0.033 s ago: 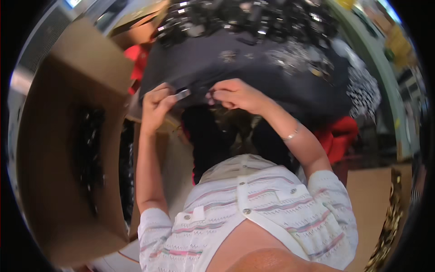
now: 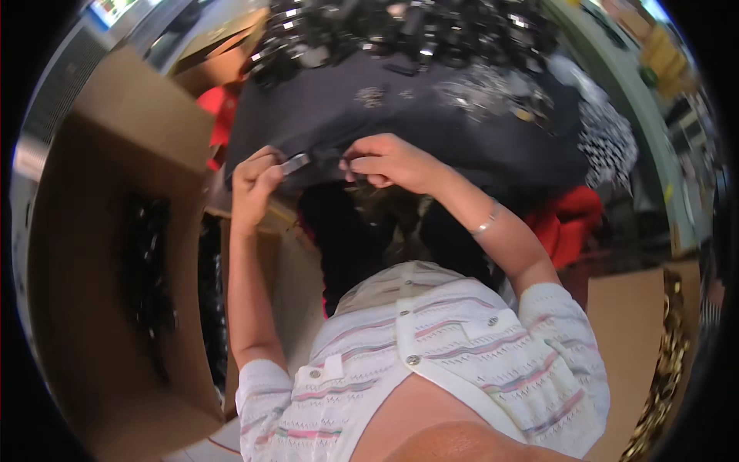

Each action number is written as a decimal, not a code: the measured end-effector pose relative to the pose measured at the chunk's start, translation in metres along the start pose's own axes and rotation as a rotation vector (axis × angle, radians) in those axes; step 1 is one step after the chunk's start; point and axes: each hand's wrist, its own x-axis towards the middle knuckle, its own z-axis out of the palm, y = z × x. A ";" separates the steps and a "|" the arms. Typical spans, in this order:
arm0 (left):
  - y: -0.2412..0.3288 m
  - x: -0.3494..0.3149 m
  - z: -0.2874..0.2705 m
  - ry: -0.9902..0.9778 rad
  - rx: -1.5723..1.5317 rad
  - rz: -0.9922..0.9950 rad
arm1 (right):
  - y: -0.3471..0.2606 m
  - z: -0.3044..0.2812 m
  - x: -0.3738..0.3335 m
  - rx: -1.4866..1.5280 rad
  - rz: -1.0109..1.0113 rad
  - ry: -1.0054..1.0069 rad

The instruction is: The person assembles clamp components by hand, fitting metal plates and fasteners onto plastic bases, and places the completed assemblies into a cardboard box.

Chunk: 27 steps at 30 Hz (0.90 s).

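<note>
Over the near edge of a dark cloth-covered table point(image 2: 300, 108), my left hand point(image 2: 256, 181) is closed on a small silver metal piece point(image 2: 295, 163), flat and shiny like a buckle. Its bright end sticks out to the right of my thumb. A short gap away, my right hand point(image 2: 391, 163) has its fingers pinched together. Something dark shows at those fingertips, too blurred to name. Farther back on the cloth lie a small pile of metal bits point(image 2: 371, 96) and a wider scatter of silvery pieces point(image 2: 485, 94).
A heap of black items with shiny metal parts point(image 2: 400, 31) covers the table's far side. At left stands a deep cardboard box point(image 2: 85, 254) with black items inside. Another box point(image 2: 623, 323) with gold-coloured strips is at lower right. Red cloth point(image 2: 566, 223) hangs by the table's right side.
The table and both hands sit slightly farther left in the picture. My grips look the same, the silver piece still in my left hand.
</note>
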 end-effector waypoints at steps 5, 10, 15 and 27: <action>-0.015 0.024 0.027 0.134 -0.294 -0.142 | 0.005 -0.009 -0.003 0.216 -0.083 0.072; -0.007 0.032 0.055 0.386 -0.013 -0.156 | 0.028 -0.024 0.028 -0.592 -0.326 0.357; 0.118 0.032 0.068 0.308 -0.271 0.351 | 0.048 -0.033 0.032 -0.775 -0.244 0.412; 0.171 0.065 0.026 0.283 0.047 0.771 | 0.040 -0.044 0.036 -0.800 -0.345 0.445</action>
